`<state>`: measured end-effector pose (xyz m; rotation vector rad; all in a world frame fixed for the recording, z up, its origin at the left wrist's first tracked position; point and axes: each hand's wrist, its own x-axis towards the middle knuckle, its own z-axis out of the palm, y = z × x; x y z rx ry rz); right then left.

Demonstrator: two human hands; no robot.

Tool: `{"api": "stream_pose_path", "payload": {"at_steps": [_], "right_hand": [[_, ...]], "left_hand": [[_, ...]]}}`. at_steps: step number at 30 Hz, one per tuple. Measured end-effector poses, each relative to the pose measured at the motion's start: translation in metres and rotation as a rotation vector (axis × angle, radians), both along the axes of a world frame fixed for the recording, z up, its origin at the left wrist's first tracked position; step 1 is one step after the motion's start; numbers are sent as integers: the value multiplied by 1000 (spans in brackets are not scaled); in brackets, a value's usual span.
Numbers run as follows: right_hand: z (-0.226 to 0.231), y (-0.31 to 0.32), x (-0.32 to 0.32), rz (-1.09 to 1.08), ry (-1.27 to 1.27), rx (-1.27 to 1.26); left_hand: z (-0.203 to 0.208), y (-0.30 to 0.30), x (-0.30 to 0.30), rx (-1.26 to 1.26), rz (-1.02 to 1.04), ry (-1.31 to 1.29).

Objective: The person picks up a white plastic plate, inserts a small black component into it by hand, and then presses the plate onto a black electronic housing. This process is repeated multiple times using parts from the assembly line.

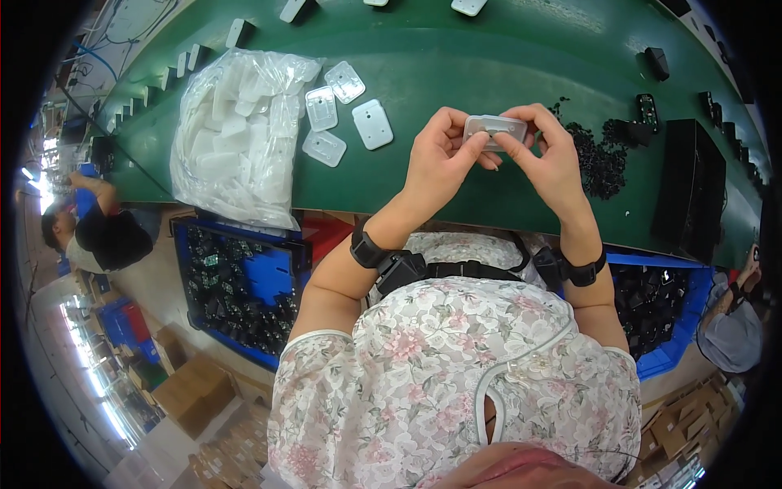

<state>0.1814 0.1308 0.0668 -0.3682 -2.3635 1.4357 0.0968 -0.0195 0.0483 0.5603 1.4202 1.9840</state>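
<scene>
Between both hands, over the near part of the green table, I hold a white plastic cover [494, 125]. My left hand [442, 151] grips its left side, thumb on the near face. My right hand [547, 152] has the other side, its thumb pressed close to the left thumb. Whatever lies under the thumbs is too small to make out. Left of my hands lie several loose white covers [373, 125]. Farther left stands a clear plastic bag [281, 163] full of similar pieces. A spread of small black parts [599, 159] lies just right of my right hand.
A black box [689, 187] stands at the table's right, near a green circuit board in a black case [647, 111]. Blue crates with black parts [232, 301] [652, 301] sit below the table edge on both sides. Other people are at far left and far right.
</scene>
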Motion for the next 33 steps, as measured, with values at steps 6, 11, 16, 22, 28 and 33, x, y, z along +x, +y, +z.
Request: {"api": "stream_pose_path", "payload": {"at_steps": [6,11,16,22,28,33], "right_hand": [[7,11,-1,112,-188,-150],[-2,21,3,119,-225,-184],[-9,33,3,109,-195,-275],[-15,145,-14,-189,153,304],[-10,306,-11,-663,-174,1097],[-28,348,-41,-474,-792,953]], "left_hand": [[-1,3,-1,-109,-47,34],[-3,13,-2,-179,-118,67],[0,15,-13,-121,-206,-99],[-20,25,-59,-300,-106,103],[-35,36,-80,-616,48,713],[-27,29,-64,-681,87,811]]}}
